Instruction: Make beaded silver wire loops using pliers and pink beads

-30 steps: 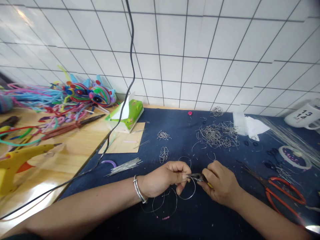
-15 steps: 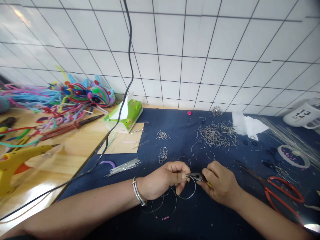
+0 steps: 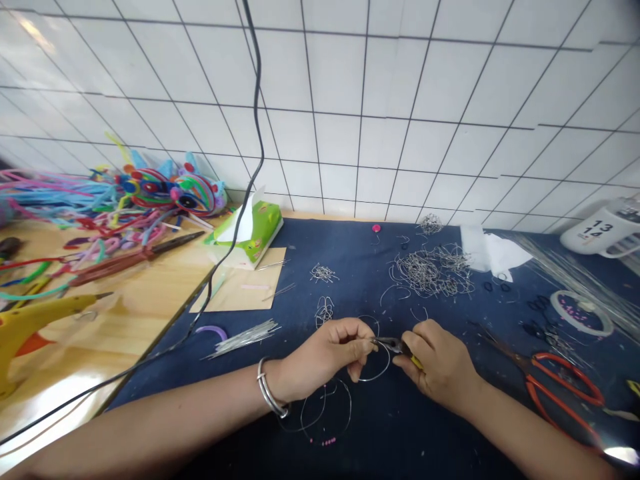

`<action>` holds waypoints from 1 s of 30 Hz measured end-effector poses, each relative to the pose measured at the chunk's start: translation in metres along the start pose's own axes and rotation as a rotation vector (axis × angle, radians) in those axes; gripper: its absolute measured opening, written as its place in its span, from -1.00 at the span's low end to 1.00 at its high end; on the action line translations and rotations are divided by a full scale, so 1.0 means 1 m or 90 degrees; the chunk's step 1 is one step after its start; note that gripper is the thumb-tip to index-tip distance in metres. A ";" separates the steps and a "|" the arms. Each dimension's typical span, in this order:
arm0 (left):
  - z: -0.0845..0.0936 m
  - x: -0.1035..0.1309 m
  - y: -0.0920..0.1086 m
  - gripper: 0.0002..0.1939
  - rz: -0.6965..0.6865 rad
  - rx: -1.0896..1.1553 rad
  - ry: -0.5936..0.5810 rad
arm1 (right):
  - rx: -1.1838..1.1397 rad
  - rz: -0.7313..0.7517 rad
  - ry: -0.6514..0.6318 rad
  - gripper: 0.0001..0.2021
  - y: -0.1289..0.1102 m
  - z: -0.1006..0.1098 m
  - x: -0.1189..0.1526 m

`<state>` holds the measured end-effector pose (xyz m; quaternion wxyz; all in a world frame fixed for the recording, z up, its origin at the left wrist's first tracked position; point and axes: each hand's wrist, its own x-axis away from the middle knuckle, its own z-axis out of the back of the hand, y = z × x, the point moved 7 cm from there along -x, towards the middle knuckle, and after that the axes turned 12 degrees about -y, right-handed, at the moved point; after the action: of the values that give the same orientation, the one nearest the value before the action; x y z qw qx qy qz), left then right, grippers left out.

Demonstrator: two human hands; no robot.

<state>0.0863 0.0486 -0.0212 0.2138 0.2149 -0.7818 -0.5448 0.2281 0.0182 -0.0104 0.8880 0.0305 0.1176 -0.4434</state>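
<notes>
Between the thumb and fingers of my left hand (image 3: pixel 327 353) a thin silver wire (image 3: pixel 386 370) is pinched, curving in a loop below the fingertips. My right hand (image 3: pixel 440 360) is closed round a pair of pliers (image 3: pixel 393 344) with yellow on the handles. The pliers' dark jaws meet the wire right at my left fingertips; the exact grip point is too small to make out. Under my left hand hang or lie thin wire loops (image 3: pixel 350 413) with several small pink beads (image 3: pixel 329 441) on them.
A tangle of bent wire pieces (image 3: pixel 425 272) lies behind my hands, with smaller wire piles (image 3: pixel 324 273) to its left. Red-handled scissors (image 3: pixel 565 380) and a bead dish (image 3: pixel 583 313) are on the right. At left are straight wires (image 3: pixel 245 339), a tissue pack (image 3: pixel 250 233) and a yellow glue gun (image 3: pixel 45 313).
The whole view has shifted slightly. My hands stay together at the wire, with the pliers' jaws still at my left fingertips; the wire loop and pliers have turned only a little.
</notes>
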 end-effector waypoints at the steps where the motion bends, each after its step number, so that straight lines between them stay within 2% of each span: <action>1: 0.000 0.000 0.000 -0.85 0.000 -0.005 0.001 | 0.002 0.000 0.001 -0.76 0.000 0.000 0.000; 6: 0.001 0.002 -0.001 -0.85 0.017 -0.012 0.023 | 0.022 0.004 0.017 -0.74 -0.004 0.004 0.001; 12: 0.001 0.006 -0.003 -0.85 0.032 -0.016 0.073 | 0.116 0.002 0.041 -0.70 -0.008 0.006 0.004; 17: 0.002 0.006 -0.001 -0.82 0.027 -0.057 0.091 | 0.123 -0.007 0.027 -0.71 -0.006 0.004 0.003; 22: 0.018 0.009 0.012 -0.85 -0.007 -0.267 0.164 | 0.123 -0.057 -0.002 -0.73 0.007 0.005 -0.003; 26: 0.027 0.010 0.028 -0.90 -0.092 -0.487 0.239 | 0.098 -0.116 0.018 -0.72 0.017 0.014 -0.004; 30: 0.023 0.009 0.030 -0.89 -0.145 -0.586 0.233 | 0.107 -0.098 0.000 -0.70 0.007 0.016 -0.005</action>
<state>0.0626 0.0703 0.0005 0.3587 0.2742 -0.3821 -0.8063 0.2340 0.0236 0.0057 0.8458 0.0958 0.0822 -0.5184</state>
